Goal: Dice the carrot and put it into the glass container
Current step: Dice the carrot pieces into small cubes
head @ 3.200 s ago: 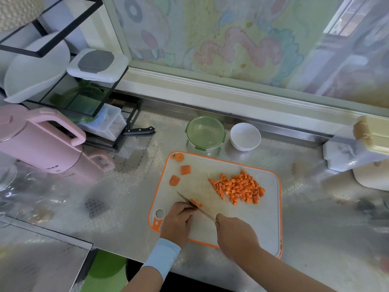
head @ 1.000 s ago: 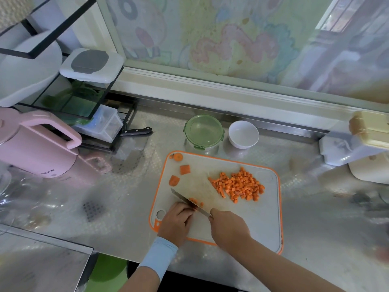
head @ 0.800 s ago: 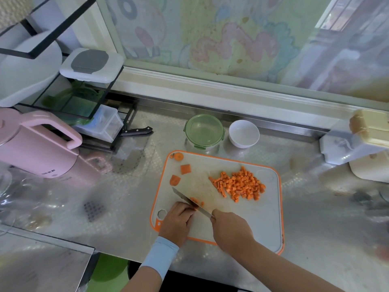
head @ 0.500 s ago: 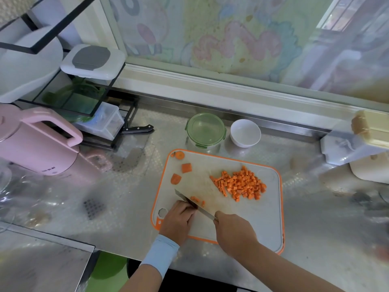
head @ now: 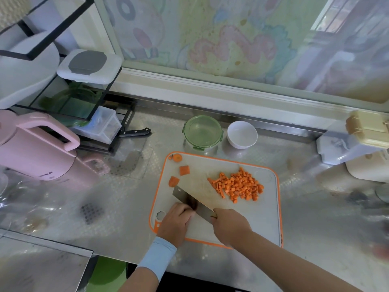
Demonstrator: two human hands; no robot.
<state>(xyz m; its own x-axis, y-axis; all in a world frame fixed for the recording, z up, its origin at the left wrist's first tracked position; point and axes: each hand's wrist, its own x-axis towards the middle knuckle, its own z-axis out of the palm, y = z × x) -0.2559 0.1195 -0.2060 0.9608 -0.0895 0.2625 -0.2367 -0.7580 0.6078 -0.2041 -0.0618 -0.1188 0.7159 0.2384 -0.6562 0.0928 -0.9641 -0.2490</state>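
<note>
A white cutting board (head: 248, 218) with an orange rim lies on the shiny metal bench (head: 117, 197). The right hand (head: 230, 226) is closed around the handle of a knife (head: 193, 204), whose blade slants toward 10 o'clock across the near left part of the board. The left hand (head: 175, 223), with a pale blue cuff (head: 156, 258) at the wrist, is curled with its fingertips against the flat of the blade; whatever it pins down is hidden behind the knife, so I cannot tell if it grips a piece.

A heap of diced carrot (head: 237, 186) sits at 2 o'clock from the hands, in the far right part of the board. Two larger carrot chunks (head: 184, 170) lie at 12 o'clock from the left hand, just past the knife tip, apart from the heap. A round carrot end (head: 177, 158) rests in the far left corner of the board.

The glass container (head: 202, 131), round with a green clip lid on it, stands on the bench just beyond the far edge of the board, at 12 o'clock. A small white bowl (head: 242, 134) stands just beside it at 3 o'clock. A pink kettle (head: 35, 148) stands well apart at 9 o'clock, and a second knife with a black handle (head: 135, 132) lies under a black wire rack (head: 109, 98) at 10 o'clock.
</note>
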